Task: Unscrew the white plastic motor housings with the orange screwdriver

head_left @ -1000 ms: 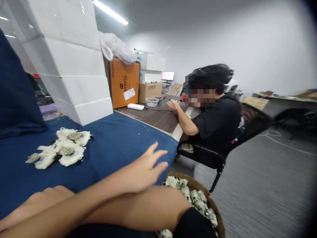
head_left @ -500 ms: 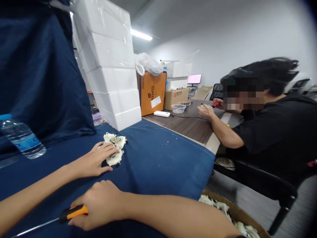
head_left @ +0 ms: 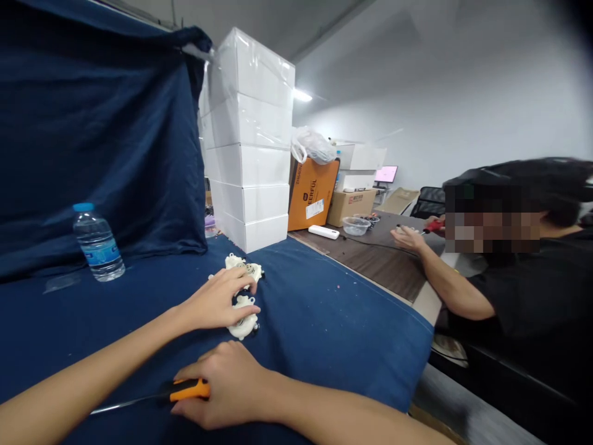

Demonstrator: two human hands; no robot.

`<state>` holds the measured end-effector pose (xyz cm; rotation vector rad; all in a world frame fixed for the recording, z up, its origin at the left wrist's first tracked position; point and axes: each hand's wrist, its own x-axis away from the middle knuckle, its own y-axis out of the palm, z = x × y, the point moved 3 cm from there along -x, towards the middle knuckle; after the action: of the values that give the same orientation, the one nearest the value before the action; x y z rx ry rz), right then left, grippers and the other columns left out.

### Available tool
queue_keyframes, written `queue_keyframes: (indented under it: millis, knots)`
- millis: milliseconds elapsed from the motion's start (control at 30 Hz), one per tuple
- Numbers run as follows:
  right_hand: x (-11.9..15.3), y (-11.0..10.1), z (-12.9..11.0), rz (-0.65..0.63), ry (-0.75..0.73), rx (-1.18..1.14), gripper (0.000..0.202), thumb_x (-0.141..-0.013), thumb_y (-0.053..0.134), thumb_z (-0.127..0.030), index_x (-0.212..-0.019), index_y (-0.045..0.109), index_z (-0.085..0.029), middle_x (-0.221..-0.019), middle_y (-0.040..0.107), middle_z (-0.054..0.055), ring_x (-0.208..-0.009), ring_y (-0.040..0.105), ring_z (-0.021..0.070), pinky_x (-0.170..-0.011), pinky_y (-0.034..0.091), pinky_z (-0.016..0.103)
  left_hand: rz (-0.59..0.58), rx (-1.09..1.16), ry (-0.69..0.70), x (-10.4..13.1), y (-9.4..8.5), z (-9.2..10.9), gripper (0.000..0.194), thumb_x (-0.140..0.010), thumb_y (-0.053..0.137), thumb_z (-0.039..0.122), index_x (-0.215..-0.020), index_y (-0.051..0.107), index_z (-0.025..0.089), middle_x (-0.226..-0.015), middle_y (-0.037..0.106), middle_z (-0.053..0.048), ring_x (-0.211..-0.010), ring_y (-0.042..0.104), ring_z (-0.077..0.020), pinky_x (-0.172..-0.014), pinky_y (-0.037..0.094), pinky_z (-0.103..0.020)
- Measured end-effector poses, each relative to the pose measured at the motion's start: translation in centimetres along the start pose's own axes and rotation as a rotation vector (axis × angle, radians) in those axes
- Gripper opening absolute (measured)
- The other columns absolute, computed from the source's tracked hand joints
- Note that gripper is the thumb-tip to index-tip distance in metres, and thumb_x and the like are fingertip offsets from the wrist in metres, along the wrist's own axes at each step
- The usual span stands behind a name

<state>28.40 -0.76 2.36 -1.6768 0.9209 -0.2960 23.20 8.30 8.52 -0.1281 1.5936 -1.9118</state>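
My right hand [head_left: 227,386] is wrapped around the black and orange handle of a screwdriver [head_left: 189,389]. Its metal shaft points left, low over the blue cloth. My left hand [head_left: 227,296] lies over several cream-coloured plastic parts with round gear-like centres, its thumb apart from the curled fingers. One cream part [head_left: 241,321] shows below and beside the thumb. Another cream part [head_left: 254,272] sticks out beyond the fingertips, partly covered by them. Whether the fingers press on the parts cannot be made out.
A water bottle [head_left: 99,244] stands at left before a dark blue curtain [head_left: 115,136]. White boxes [head_left: 266,167] are stacked behind the parts. An orange box [head_left: 315,191], a white power bank [head_left: 323,232] and a clear bowl [head_left: 356,226] sit beyond. At right, a person [head_left: 463,296] holds a red-handled tool.
The view has swung left, so things appear farther right. My left hand's thumb and fingers have shifted over the cream parts. My right hand still grips the screwdriver.
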Motion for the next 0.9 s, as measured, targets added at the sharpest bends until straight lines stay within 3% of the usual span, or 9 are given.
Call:
queue_keyframes:
  millis: [100, 200, 333, 433, 600, 700, 800, 900]
  knots:
    - [0.0, -0.3, -0.2, -0.033, 0.014, -0.01, 0.032, -0.086, 0.062, -0.048, -0.109, 0.07, -0.026, -0.082, 0.074, -0.001, -0.072, 0.066, 0.0166, -0.065, 0.044, 0.022, -0.151, 0.075, -0.023, -0.7, 0.4, -0.1, 0.029, -0.081, 0.057, 0.034, -0.106, 0.064, 0.023, -0.113, 0.062, -0.006, -0.106, 0.054, -0.0253, -0.099, 0.034, -0.038]
    - [0.1, -0.5, -0.4, -0.032, -0.004, -0.005, 0.03, -0.086, 0.062, -0.046, -0.107, 0.069, -0.025, -0.08, 0.072, -0.001, -0.07, 0.064, 0.0151, -0.064, 0.044, 0.021, -0.304, 0.106, -0.11, -0.7, 0.0, -0.3, 0.026, -0.076, 0.061, 0.033, -0.099, 0.066, 0.022, -0.099, 0.066, -0.005, -0.101, 0.055, -0.0264, -0.093, 0.037, -0.037]
    - [0.1, -0.6, -0.6, -0.034, -0.046, 0.025, 0.03, -0.086, 0.063, -0.044, -0.106, 0.07, -0.022, -0.076, 0.071, 0.0, -0.067, 0.062, 0.0141, -0.062, 0.042, 0.021, -0.307, 0.063, -0.143, 0.2, -1.8, -0.7, 0.026, -0.071, 0.067, 0.044, -0.075, 0.059, 0.02, -0.076, 0.062, -0.003, -0.08, 0.055, -0.0224, -0.072, 0.039, -0.03]
    - [0.2, -0.7, -0.6, -0.034, -0.053, 0.021, 0.03, -0.085, 0.064, -0.044, -0.106, 0.07, -0.023, -0.076, 0.07, 0.0, -0.066, 0.061, 0.0147, -0.061, 0.041, 0.022, -0.339, 0.172, -0.159, 1.1, -2.0, -1.4, 0.031, -0.073, 0.066, 0.046, -0.07, 0.051, 0.019, -0.071, 0.059, 0.0, -0.066, 0.051, -0.0159, -0.062, 0.036, -0.027]
    - [0.2, -0.7, -0.6, -0.024, -0.038, -0.014, 0.033, -0.084, 0.066, -0.044, -0.109, 0.07, -0.023, -0.076, 0.071, 0.001, -0.065, 0.061, 0.0149, -0.06, 0.04, 0.023, -0.406, 0.435, -0.24, 2.4, -0.8, -2.5, 0.028, -0.076, 0.062, 0.04, -0.072, 0.044, 0.019, -0.083, 0.06, -0.001, -0.071, 0.052, -0.0149, -0.063, 0.037, -0.025]
    - [0.1, -0.6, -0.6, -0.013, -0.043, -0.034, 0.033, -0.083, 0.067, -0.043, -0.109, 0.07, -0.023, -0.077, 0.071, 0.0, -0.067, 0.061, 0.0147, -0.063, 0.042, 0.022, -0.428, 0.532, -0.29, 3.1, -0.2, -3.0, 0.032, -0.077, 0.063, 0.038, -0.07, 0.037, 0.02, -0.075, 0.053, 0.001, -0.068, 0.047, -0.0133, -0.061, 0.035, -0.024]
    - [0.1, -0.6, -0.5, 0.004, -0.029, -0.047, 0.03, -0.082, 0.068, -0.042, -0.105, 0.071, -0.023, -0.076, 0.071, 0.0, -0.068, 0.061, 0.0146, -0.063, 0.042, 0.022, -0.383, 0.611, -0.319, 3.9, 0.4, -3.7, 0.039, -0.078, 0.065, 0.043, -0.069, 0.035, 0.02, -0.067, 0.04, 0.005, -0.063, 0.039, -0.0117, -0.059, 0.031, -0.024]
    - [0.1, -0.6, -0.4, 0.025, -0.013, -0.057, 0.027, -0.081, 0.07, -0.042, -0.101, 0.072, -0.024, -0.073, 0.069, -0.001, -0.067, 0.06, 0.0141, -0.062, 0.042, 0.021, -0.304, 0.826, -0.382, 5.2, 1.1, -4.1, 0.035, -0.078, 0.068, 0.045, -0.081, 0.043, 0.02, -0.073, 0.047, 0.004, -0.069, 0.045, -0.0132, -0.064, 0.035, -0.024]
